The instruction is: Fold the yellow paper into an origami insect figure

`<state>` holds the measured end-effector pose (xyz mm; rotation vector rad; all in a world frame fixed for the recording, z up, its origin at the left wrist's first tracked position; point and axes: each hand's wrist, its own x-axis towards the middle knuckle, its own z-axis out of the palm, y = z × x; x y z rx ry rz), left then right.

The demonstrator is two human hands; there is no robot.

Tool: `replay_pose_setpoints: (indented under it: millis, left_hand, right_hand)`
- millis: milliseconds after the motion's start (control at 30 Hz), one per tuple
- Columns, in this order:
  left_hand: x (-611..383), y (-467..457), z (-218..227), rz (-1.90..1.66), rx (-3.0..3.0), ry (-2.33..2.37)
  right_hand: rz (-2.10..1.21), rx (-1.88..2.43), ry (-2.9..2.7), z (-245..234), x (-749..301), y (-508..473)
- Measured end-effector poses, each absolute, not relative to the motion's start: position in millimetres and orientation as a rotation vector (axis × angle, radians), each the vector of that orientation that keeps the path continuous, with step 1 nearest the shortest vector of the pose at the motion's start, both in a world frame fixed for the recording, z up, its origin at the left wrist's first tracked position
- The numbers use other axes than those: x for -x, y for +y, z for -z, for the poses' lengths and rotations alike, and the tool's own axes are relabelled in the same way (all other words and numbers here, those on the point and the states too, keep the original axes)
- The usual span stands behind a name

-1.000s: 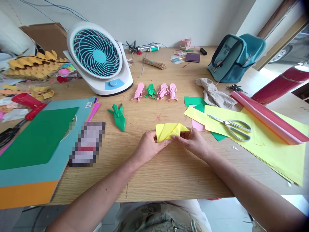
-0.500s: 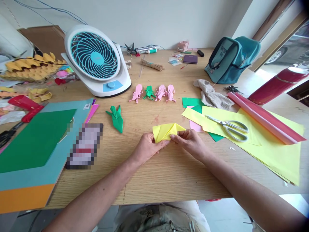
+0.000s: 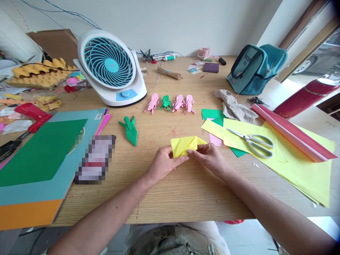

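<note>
A partly folded yellow paper (image 3: 186,144) lies on the wooden table (image 3: 186,191) in front of me. My left hand (image 3: 162,163) pinches its near left edge. My right hand (image 3: 211,157) pinches its near right side, thumb and fingers pressed on a fold. A folded green paper figure (image 3: 130,129) lies to the left of the hands. Beyond them stands a row of small folded frogs, three pink (image 3: 183,102) and one green (image 3: 166,102).
Scissors (image 3: 252,141) rest on loose yellow sheets (image 3: 300,166) at the right, beside a pink paper roll (image 3: 289,132). A desk fan (image 3: 111,69) stands at the back left, a teal bag (image 3: 255,67) at the back right. Coloured card sheets (image 3: 39,159) lie at the left.
The view has shifted slightly. Both hands stay pinched on the yellow paper with almost no movement.
</note>
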<state>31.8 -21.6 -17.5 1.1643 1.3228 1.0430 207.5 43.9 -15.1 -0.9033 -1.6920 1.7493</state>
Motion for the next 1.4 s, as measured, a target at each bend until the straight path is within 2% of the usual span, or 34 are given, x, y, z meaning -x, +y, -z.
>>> replay_pose_setpoints:
  millis: [433,667,800,1033,1400]
  left_hand:
    - [-33,-21,14,-1.025,-1.059,1.277]
    - [-32,-21,15,-1.01,-1.085,1.277]
    - [-30,-20,15,-0.958,-1.145,1.305]
    - [-30,-20,18,-0.971,-1.132,1.289]
    - [-27,-19,16,-1.025,-1.154,1.294]
  right_hand:
    - [-1.561,0.968,-1.722,7,-210,44]
    - [-1.79,0.748,-1.719,5,-203,41]
    - [-1.715,0.884,-1.681,8,-204,42]
    - [-1.831,0.749,-1.683,14,-205,44]
    - [-1.701,0.838,-1.636,13,-198,43]
